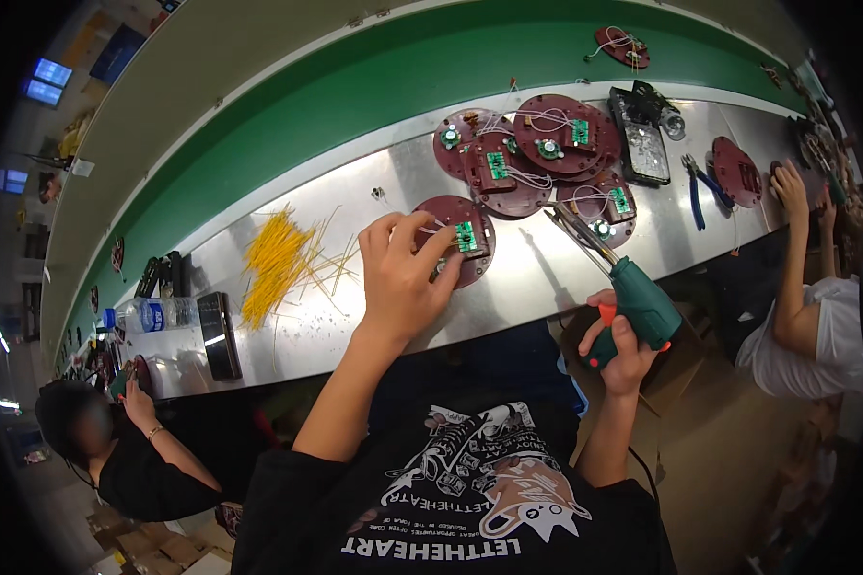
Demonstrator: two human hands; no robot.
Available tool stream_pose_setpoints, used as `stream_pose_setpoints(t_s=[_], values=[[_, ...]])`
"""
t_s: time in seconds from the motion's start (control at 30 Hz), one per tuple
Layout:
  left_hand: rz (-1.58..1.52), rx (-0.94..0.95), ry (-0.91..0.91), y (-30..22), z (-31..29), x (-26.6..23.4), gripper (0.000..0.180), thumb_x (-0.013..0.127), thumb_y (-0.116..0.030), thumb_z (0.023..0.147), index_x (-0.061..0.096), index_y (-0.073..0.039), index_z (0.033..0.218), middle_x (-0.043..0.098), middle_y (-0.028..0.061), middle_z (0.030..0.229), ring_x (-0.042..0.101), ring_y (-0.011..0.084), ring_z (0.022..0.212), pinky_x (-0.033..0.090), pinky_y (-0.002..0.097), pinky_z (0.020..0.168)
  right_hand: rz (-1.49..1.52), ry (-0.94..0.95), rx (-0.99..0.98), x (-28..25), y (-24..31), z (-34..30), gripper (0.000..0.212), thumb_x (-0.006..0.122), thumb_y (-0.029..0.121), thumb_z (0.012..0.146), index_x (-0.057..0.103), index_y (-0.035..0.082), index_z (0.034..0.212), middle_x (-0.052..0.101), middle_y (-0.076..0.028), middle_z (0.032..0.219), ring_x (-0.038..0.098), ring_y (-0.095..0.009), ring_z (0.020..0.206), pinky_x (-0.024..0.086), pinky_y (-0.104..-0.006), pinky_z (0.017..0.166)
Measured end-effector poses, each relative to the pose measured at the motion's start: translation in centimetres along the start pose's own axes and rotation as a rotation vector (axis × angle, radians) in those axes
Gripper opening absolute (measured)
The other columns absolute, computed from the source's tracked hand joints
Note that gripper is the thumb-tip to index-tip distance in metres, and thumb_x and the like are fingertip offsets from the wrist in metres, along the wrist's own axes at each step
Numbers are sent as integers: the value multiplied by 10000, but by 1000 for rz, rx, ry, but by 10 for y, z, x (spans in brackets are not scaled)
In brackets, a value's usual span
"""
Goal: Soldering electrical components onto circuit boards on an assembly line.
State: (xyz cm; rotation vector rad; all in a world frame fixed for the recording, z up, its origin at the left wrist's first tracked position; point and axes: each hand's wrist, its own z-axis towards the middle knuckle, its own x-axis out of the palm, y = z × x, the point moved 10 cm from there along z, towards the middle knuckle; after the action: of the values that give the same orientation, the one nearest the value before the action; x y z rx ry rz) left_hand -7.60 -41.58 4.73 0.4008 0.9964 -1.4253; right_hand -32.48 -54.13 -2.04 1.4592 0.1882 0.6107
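Observation:
My left hand (403, 278) is curled over a maroon round cover (470, 273) on the metal bench, its fingers resting on it and the thumb at its near side. A small green circuit board (465, 237) on this cover lies by my fingertips, with white wires partly hidden beneath them. My right hand (625, 350) is wrapped round the handle of a green soldering gun (647, 302), a finger by its red trigger. The gun's long metal tip points up and left, just right of the cover and apart from it, near other covers.
Several wired maroon covers (494, 192) are piled behind. A black tray (641, 144), blue-handled pliers (698, 192) and another cover (735, 172) lie to the right. Yellow thin sticks (273, 268), a phone (219, 335) and a bottle (149, 315) are left. People work at both sides.

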Motion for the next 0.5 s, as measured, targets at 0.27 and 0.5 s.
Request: stream_pose_setpoints(t_s=[0.27, 0.5], values=[[-111, -10, 200, 28, 16, 10, 508, 792, -282, 732, 659, -93, 1184, 645, 67, 1195, 473, 344, 1194, 330, 456, 1020, 29, -81, -70, -19, 10, -6, 434, 539, 218, 969, 485, -80, 1280, 612, -237, 1044, 571, -194, 480, 467, -269, 415], [-113, 113, 336, 17, 17, 41, 476, 800, -277, 708, 691, -76, 1125, 666, 83, 1167, 520, 308, 1137, 367, 455, 982, 91, -181, -99, -30, 9, -3, 411, 484, 258, 998, 489, -77, 1237, 606, -226, 1026, 554, -175, 456, 447, -264, 392]])
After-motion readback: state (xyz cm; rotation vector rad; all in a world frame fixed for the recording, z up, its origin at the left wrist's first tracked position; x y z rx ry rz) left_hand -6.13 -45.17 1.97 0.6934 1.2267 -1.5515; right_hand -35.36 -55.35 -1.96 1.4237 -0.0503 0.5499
